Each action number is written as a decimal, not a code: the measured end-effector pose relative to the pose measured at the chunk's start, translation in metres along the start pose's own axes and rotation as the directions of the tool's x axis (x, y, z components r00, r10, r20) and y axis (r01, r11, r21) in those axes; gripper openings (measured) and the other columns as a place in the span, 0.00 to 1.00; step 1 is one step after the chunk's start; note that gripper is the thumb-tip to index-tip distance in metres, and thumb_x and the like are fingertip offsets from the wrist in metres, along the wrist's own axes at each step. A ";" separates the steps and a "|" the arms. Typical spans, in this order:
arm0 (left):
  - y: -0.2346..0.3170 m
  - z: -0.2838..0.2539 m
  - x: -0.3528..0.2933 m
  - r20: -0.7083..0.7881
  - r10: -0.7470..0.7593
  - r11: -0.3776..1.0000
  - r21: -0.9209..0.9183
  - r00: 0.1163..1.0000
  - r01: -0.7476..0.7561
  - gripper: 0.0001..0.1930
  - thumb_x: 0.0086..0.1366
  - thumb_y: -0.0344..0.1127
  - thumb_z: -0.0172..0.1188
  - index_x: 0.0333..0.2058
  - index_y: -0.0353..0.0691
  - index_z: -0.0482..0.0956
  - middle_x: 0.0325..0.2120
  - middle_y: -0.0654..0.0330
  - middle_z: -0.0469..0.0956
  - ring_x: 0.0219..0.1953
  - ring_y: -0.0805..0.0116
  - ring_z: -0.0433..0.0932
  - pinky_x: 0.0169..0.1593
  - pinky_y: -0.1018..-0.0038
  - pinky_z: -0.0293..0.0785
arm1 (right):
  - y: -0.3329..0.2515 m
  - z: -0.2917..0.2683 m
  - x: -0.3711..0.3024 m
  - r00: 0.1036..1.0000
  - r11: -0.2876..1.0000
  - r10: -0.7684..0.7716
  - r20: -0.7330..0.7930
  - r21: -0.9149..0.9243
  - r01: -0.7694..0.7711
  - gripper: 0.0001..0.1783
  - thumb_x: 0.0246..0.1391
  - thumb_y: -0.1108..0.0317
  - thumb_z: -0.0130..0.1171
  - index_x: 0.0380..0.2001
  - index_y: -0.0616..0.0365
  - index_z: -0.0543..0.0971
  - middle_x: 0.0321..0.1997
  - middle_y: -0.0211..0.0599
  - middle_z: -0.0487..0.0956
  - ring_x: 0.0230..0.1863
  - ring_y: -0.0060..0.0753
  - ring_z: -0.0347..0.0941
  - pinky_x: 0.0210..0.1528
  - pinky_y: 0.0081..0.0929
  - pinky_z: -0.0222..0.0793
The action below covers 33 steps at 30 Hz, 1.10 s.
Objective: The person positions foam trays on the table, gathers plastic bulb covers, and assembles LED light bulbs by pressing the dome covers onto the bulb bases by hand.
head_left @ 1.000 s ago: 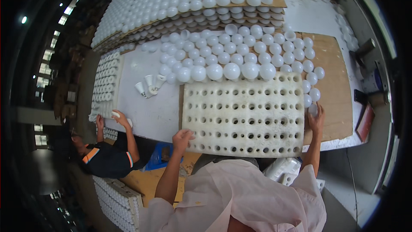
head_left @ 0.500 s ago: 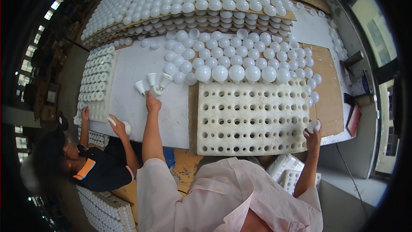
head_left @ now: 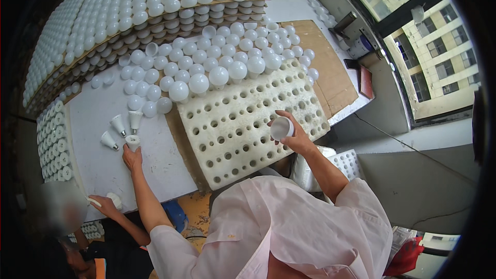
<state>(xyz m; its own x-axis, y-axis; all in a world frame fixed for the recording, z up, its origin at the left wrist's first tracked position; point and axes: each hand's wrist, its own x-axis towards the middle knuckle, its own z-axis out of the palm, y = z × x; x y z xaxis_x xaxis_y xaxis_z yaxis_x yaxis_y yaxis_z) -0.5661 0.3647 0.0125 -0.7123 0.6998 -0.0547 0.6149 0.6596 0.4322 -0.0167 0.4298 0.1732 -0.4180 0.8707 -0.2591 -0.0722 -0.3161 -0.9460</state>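
On the white board at left, my left hand [head_left: 133, 159] has its fingers closed on a white bulb base [head_left: 133, 141], its wide face turned up. Three more bulb bases lie just beyond it, a tilted one [head_left: 109, 140], a middle one [head_left: 118, 124] and one on the right [head_left: 135, 122]. Over the right part of the foam tray [head_left: 243, 142], my right hand [head_left: 295, 137] grips a white bulb cover [head_left: 282, 128] with its hollow opening toward me. Round white bulbs [head_left: 218, 76] stand in a row along the tray's far edge; the nearer holes hold nothing.
Loose bulb covers [head_left: 192, 56] crowd the board behind the tray. Stacked cardboard layers [head_left: 155, 20] of white domes rise at far left. Beside a rack of bulb bases [head_left: 53, 144], a co-worker's hand [head_left: 106, 205] holds something white. A window [head_left: 439, 57] is at right.
My view has turned, shifting the table leftward and tilting it. My right hand has brought the bulb cover inward from the tray's right edge. My left hand stays at the bulb bases.
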 end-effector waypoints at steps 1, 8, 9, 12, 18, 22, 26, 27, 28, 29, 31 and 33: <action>0.000 0.005 -0.012 -0.006 -0.038 0.993 -0.113 0.999 0.037 0.26 0.51 0.33 0.67 0.49 0.35 0.69 0.42 0.45 0.78 0.44 0.48 0.77 0.48 0.60 0.73 | -0.003 -0.004 0.004 1.000 1.000 0.004 -0.010 -0.003 -0.004 0.50 0.35 0.61 0.74 0.60 0.52 0.57 0.53 0.42 0.73 0.41 0.33 0.76 0.38 0.26 0.74; 0.131 -0.001 -0.181 0.451 0.321 -0.322 -0.775 0.832 0.544 0.29 0.58 0.38 0.59 0.55 0.29 0.64 0.54 0.39 0.69 0.42 0.61 0.78 0.40 0.70 0.73 | 0.004 -0.015 0.039 0.962 0.994 -0.084 0.259 0.084 0.064 0.45 0.35 0.66 0.73 0.58 0.52 0.61 0.52 0.36 0.72 0.50 0.32 0.72 0.48 0.29 0.72; 0.142 0.005 -0.200 0.423 0.456 -0.325 -0.739 0.783 0.590 0.28 0.60 0.40 0.57 0.56 0.30 0.64 0.52 0.40 0.71 0.39 0.64 0.78 0.36 0.71 0.72 | 0.005 -0.009 0.042 0.944 0.987 -0.076 0.320 0.156 0.027 0.45 0.35 0.66 0.74 0.58 0.53 0.61 0.53 0.36 0.72 0.48 0.32 0.74 0.46 0.28 0.73; 0.200 -0.009 -0.237 0.481 0.534 0.025 -0.831 0.696 0.555 0.30 0.52 0.41 0.68 0.48 0.26 0.70 0.38 0.39 0.79 0.20 0.74 0.75 0.19 0.82 0.65 | 0.008 0.001 0.047 0.915 0.974 -0.093 0.393 0.226 0.002 0.43 0.36 0.67 0.73 0.57 0.53 0.61 0.53 0.36 0.71 0.45 0.33 0.75 0.41 0.27 0.76; 0.240 -0.020 -0.258 0.555 0.625 0.210 -0.797 0.549 0.566 0.29 0.52 0.40 0.68 0.47 0.23 0.70 0.35 0.41 0.80 0.21 0.73 0.78 0.15 0.85 0.63 | 0.016 0.012 0.048 0.854 0.955 -0.085 0.513 0.287 -0.077 0.44 0.35 0.65 0.73 0.56 0.50 0.61 0.54 0.42 0.70 0.45 0.33 0.74 0.39 0.29 0.75; 0.246 -0.021 -0.261 0.560 0.625 0.168 -0.777 0.544 0.607 0.29 0.52 0.39 0.69 0.47 0.23 0.70 0.35 0.40 0.79 0.21 0.74 0.78 0.15 0.85 0.64 | 0.022 0.012 0.048 0.855 0.941 -0.113 0.506 0.331 -0.072 0.43 0.36 0.63 0.74 0.56 0.49 0.61 0.54 0.41 0.69 0.47 0.31 0.72 0.38 0.28 0.75; 0.246 -0.018 -0.261 0.573 0.625 0.163 -0.760 0.531 0.629 0.29 0.52 0.39 0.68 0.47 0.23 0.70 0.35 0.40 0.80 0.20 0.74 0.77 0.15 0.85 0.64 | 0.022 0.011 0.048 0.861 0.947 -0.114 0.496 0.317 -0.057 0.43 0.36 0.64 0.74 0.55 0.50 0.62 0.53 0.40 0.70 0.48 0.31 0.72 0.42 0.29 0.74; 0.246 -0.017 -0.260 0.574 0.625 0.164 -0.759 0.528 0.630 0.29 0.52 0.39 0.68 0.47 0.23 0.70 0.35 0.40 0.80 0.20 0.74 0.77 0.15 0.85 0.64 | 0.021 0.010 0.049 0.862 0.946 -0.114 0.494 0.318 -0.057 0.43 0.36 0.64 0.74 0.55 0.50 0.62 0.53 0.40 0.70 0.48 0.31 0.72 0.42 0.29 0.74; 0.244 -0.017 -0.259 0.583 0.626 0.175 -0.753 0.518 0.635 0.28 0.53 0.39 0.68 0.47 0.23 0.70 0.35 0.40 0.80 0.19 0.75 0.76 0.15 0.85 0.64 | 0.019 0.008 0.050 0.854 0.975 -0.158 0.497 0.214 0.056 0.42 0.35 0.65 0.73 0.55 0.51 0.62 0.53 0.39 0.70 0.49 0.31 0.71 0.45 0.30 0.72; 0.243 -0.017 -0.258 0.592 0.624 0.186 -0.747 0.511 0.639 0.27 0.54 0.38 0.68 0.46 0.24 0.71 0.34 0.40 0.80 0.18 0.75 0.76 0.15 0.85 0.64 | 0.016 0.008 0.051 0.839 0.980 -0.198 0.507 0.107 0.167 0.42 0.35 0.65 0.73 0.54 0.51 0.63 0.53 0.37 0.71 0.51 0.31 0.70 0.48 0.32 0.71; 0.242 -0.024 -0.254 0.627 0.606 0.221 -0.724 0.490 0.653 0.23 0.53 0.33 0.65 0.45 0.23 0.71 0.34 0.43 0.80 0.18 0.77 0.73 0.16 0.84 0.63 | 0.005 0.008 0.050 0.822 0.972 -0.176 0.542 -0.038 0.233 0.42 0.34 0.66 0.73 0.54 0.53 0.64 0.52 0.38 0.71 0.52 0.32 0.70 0.51 0.33 0.69; 0.246 -0.034 -0.248 0.660 0.593 0.256 -0.698 0.461 0.669 0.20 0.53 0.27 0.63 0.44 0.23 0.72 0.33 0.46 0.80 0.17 0.79 0.70 0.16 0.84 0.63 | -0.007 0.011 0.050 0.810 0.936 -0.147 0.568 -0.184 0.300 0.42 0.33 0.66 0.73 0.54 0.54 0.65 0.52 0.38 0.72 0.53 0.33 0.69 0.54 0.34 0.67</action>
<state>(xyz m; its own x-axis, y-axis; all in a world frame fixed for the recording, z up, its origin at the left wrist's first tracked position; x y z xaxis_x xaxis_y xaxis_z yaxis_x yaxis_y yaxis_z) -0.2500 0.3444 0.1631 0.2593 0.8950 -0.3630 -0.5549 0.4456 0.7025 -0.0469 0.4713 0.1689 -0.8421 0.5378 0.0404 -0.0260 0.0343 -0.9991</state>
